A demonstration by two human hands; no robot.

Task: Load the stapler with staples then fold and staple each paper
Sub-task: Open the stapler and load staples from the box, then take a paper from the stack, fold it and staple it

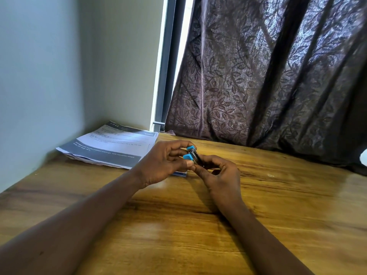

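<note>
Stapler (191, 157) gripped by left hand (160, 165), right hand (220, 173) pinching its end, box (180, 174) beneath, contents hidden

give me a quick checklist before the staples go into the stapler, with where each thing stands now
Grip on stapler: ok, left hand and right hand both hold it above the table.
Open for loading: cannot tell.
Any staples in the fingers: cannot tell, hidden.
Reach to small box: ok, on the table by the left hand.
Readiness of paper stack: ok, flat and unfolded at back left.
</note>
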